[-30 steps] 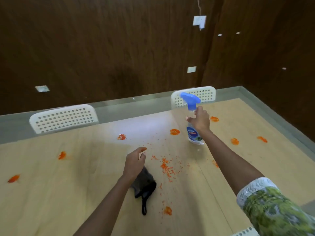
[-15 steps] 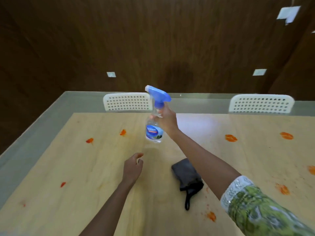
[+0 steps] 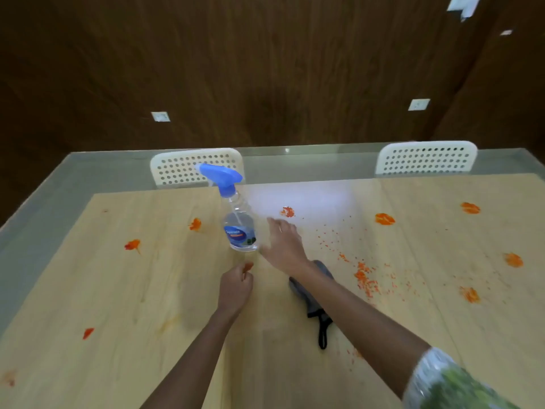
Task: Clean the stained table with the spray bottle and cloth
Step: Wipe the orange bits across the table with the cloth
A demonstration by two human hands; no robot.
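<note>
Light wooden table (image 3: 103, 290) under a glass top, backed by a dark wood-panelled wall (image 3: 265, 69) bearing small white wall plates (image 3: 160, 116). Two white perforated chair backs (image 3: 427, 157) stand at the far edge. Orange stains (image 3: 384, 219) dot the surface on both sides, with a scatter of orange crumbs (image 3: 365, 280) right of centre.

Right arm, in a green patterned sleeve (image 3: 451, 382), reaches forward across the table; the right hand (image 3: 283, 242) lies with fingers spread and straight, just beside the spray bottle, grasping nothing. Whether its fingertips touch the bottle cannot be told. Left hand (image 3: 236, 286) hovers nearer the viewer, fingers loosely curled, holding nothing.

Dark grey cloth (image 3: 317, 305) with a black loop lies on the table beneath the right forearm, partly hidden by it.

Clear spray bottle (image 3: 237, 225) with a blue trigger head and blue label stands upright on the table, left of the right hand and beyond the left hand.
</note>
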